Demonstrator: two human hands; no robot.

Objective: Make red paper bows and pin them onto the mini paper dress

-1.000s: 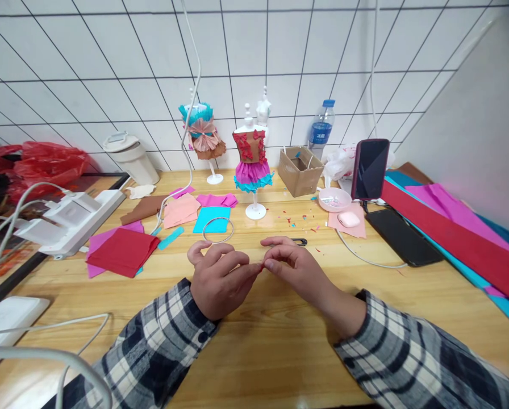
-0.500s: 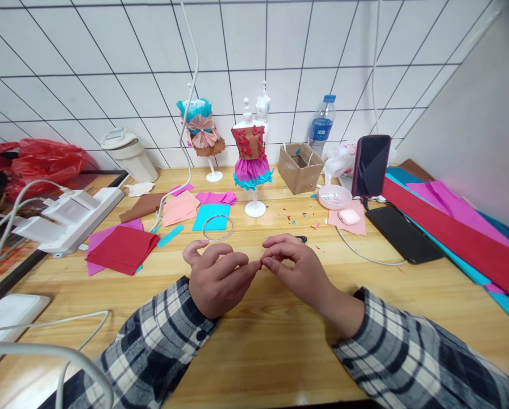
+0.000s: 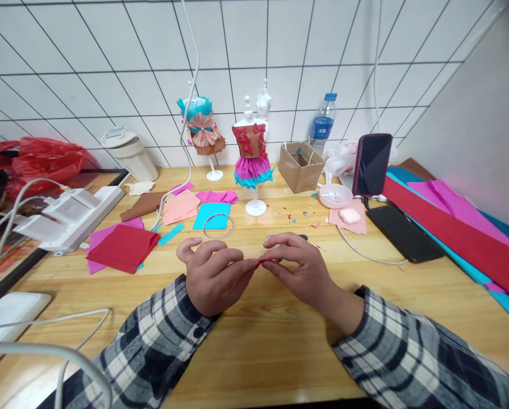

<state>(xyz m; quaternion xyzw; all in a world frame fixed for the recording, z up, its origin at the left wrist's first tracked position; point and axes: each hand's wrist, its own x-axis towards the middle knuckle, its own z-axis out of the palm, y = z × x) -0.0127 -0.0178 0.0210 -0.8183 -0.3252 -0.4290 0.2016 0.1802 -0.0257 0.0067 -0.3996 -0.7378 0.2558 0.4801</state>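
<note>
Head view: left hand (image 3: 220, 278) and right hand (image 3: 299, 264) meet above the table (image 3: 275, 352), fingertips of both pinching a tiny red scrap (image 3: 258, 263) between them, its shape mostly hidden. Just beyond the left hand a silvery ring (image 3: 218, 239) lies partly on blue paper (image 3: 212, 210), red sheets (image 3: 122, 248) off to its left; farther back a dressed mannequin (image 3: 253, 165) stands upright, box (image 3: 299, 177) to its right, bottle (image 3: 321, 126) behind the box near the wall (image 3: 152, 34)
</note>
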